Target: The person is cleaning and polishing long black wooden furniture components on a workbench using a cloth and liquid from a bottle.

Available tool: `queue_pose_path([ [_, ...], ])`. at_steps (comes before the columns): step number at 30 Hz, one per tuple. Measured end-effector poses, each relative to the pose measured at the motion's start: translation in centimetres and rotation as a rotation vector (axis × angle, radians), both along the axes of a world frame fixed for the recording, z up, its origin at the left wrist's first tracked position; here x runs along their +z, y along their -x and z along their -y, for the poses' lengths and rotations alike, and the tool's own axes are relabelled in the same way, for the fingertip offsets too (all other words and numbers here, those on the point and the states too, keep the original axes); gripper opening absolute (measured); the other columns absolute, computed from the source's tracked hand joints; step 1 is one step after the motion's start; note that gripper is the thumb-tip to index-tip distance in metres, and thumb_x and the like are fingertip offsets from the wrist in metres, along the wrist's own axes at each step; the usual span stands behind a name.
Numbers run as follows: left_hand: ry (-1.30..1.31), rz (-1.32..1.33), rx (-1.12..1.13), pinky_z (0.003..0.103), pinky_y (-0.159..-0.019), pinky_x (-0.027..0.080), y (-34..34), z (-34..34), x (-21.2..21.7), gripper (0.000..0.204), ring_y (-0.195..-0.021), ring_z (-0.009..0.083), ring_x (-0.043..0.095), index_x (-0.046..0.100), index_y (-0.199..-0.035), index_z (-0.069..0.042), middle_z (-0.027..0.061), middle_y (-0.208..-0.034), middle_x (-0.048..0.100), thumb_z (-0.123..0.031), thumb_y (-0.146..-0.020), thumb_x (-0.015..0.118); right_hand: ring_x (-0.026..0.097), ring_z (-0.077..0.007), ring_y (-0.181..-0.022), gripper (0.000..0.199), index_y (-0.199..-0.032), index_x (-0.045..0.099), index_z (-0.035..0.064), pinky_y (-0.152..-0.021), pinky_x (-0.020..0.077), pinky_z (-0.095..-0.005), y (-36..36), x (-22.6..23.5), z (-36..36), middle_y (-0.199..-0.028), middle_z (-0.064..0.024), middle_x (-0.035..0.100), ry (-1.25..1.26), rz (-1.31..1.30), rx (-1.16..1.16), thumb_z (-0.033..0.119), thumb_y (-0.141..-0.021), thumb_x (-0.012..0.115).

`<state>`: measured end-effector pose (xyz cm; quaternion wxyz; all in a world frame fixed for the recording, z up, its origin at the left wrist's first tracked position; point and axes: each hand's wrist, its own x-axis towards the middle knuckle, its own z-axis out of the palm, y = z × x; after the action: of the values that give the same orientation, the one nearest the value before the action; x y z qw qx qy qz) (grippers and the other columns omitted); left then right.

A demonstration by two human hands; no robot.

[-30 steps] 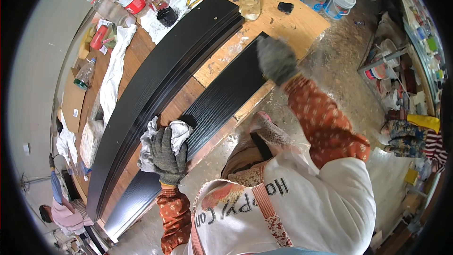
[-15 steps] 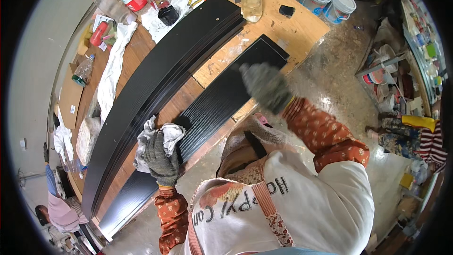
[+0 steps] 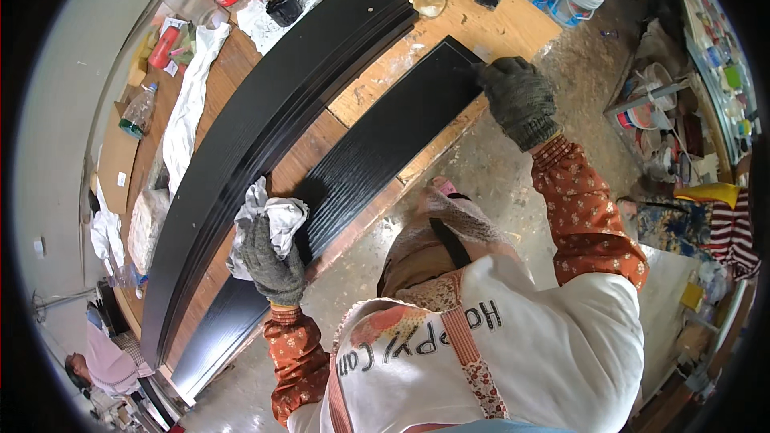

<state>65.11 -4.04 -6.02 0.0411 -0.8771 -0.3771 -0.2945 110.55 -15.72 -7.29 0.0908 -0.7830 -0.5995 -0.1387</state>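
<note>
Pressing a bunched white rag (image 3: 269, 220) onto the black wood-grain panel (image 3: 377, 152) along the desk's (image 3: 513, 28) near edge, left hand (image 3: 273, 261) grip closed around it, right hand (image 3: 520, 99) grip clamping the panel's far end, steadying.

A long black panel (image 3: 385, 144) with a wood-grain face lies flat along the near edge of the workbench, running from near left to far right. A crumpled white rag (image 3: 269, 220) rests on it toward its near-left part, bunched and creased.
</note>
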Motion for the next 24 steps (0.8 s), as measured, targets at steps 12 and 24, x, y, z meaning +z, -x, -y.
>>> queue_pose_path([
  [12,0.092,1.245,0.703,0.03,-0.097,0.045,-1.7,10.5,4.0,0.04,-0.111,0.0172,0.056,0.05,-0.134,0.0,0.0082,-0.126,0.057,-0.014,-0.098,0.057,0.061,-0.021,-0.068,0.017,-0.092,0.068,0.0156,-0.065,0.0463,-0.0399,-1.4,3.4,-7.5,-0.062,-0.0002,0.057,0.022,0.435,0.661,0.025,-0.096,0.054],
  [24,-0.003,0.842,1.066,0.042,-0.104,0.045,-11.0,22.6,0.0,0.038,-0.117,0.0317,0.058,0.056,-0.131,0.003,0.0171,-0.129,0.061,-0.015,-0.1,0.047,0.058,-0.0204,-0.078,0.027,-0.116,0.063,0.009,-0.064,0.05,-0.0358,-8.1,5.5,-11.3,-0.086,-0.0053,0.059,0.209,0.272,0.929,0.017,-0.091,0.055],
])
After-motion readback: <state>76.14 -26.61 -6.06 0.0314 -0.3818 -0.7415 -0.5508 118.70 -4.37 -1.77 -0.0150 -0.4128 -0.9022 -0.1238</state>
